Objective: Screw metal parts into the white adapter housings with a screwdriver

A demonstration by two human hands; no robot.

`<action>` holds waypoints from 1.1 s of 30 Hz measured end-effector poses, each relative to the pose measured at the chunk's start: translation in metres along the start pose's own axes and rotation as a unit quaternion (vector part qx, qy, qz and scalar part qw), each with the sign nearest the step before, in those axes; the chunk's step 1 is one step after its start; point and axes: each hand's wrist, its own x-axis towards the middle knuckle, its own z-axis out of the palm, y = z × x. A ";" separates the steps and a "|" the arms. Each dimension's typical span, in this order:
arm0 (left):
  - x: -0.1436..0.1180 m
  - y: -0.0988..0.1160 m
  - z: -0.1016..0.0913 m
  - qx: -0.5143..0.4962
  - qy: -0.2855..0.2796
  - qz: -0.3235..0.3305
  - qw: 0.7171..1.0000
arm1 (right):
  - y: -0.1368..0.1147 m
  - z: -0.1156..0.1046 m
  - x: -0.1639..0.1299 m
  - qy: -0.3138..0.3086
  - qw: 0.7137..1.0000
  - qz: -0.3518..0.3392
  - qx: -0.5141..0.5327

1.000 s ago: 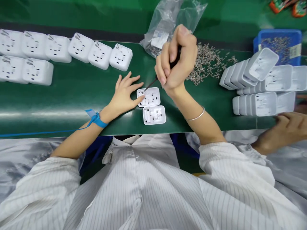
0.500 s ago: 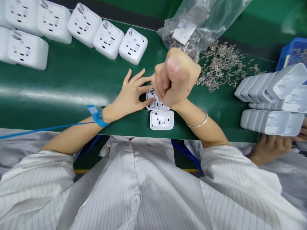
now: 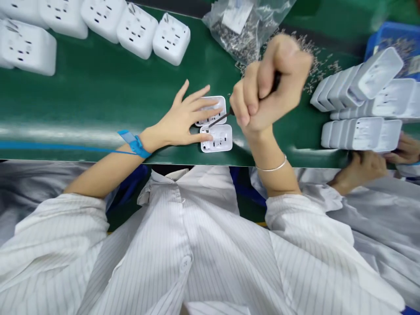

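— Green matting covers your tabletop (image 3: 98, 96). What's your right hand (image 3: 269, 87) doing?

— Fist wrapped around a screwdriver (image 3: 220, 117), tip slanting onto the near socket plate (image 3: 217, 138).

— And your left hand (image 3: 185, 120)?

— Fingers spread flat, pinning both plates so they don't slide. Screws (image 3: 315, 70) lie beyond; stacked housings (image 3: 361, 133) to your right.

Open green belt (image 3: 98, 100) lies left of the left hand (image 3: 183, 120), bounded at the far edge by a row of white socket cubes (image 3: 138, 28). Right of the right hand (image 3: 269, 87), passage is blocked by stacked white housings (image 3: 361, 109), with a co-worker's hand (image 3: 364, 168) just below them. Far side is closed off by a plastic bag (image 3: 243, 26) and scattered metal contacts (image 3: 315, 57); the two open housings (image 3: 216, 127) sit between the hands.
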 end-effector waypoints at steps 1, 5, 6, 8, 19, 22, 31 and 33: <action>0.001 0.000 0.003 0.004 -0.010 -0.001 1.000 | 0.005 0.002 0.001 0.014 1.000 -0.003 0.023; 0.005 0.000 0.008 -0.021 -0.016 -0.043 0.999 | 0.013 0.017 0.003 0.015 0.996 0.030 0.078; 0.006 0.001 0.008 -0.030 -0.010 -0.050 0.998 | 0.010 0.022 0.002 0.019 0.995 0.037 0.093; 0.007 0.003 0.006 -0.050 0.004 -0.060 0.997 | -0.002 0.033 -0.002 0.050 0.986 0.026 0.160; 0.008 0.003 0.005 -0.067 -0.036 -0.071 0.995 | 0.001 0.022 0.007 0.019 0.978 0.065 0.199; 0.006 -0.002 0.008 -0.067 -0.028 -0.056 0.996 | -0.006 0.032 0.010 0.073 0.964 0.080 0.242; 0.008 0.002 0.004 -0.126 0.002 -0.083 0.989 | -0.024 0.047 0.009 0.119 0.943 0.114 0.288; 0.010 0.004 0.002 -0.154 0.012 -0.107 0.982 | -0.021 0.043 0.009 0.094 0.951 0.116 0.270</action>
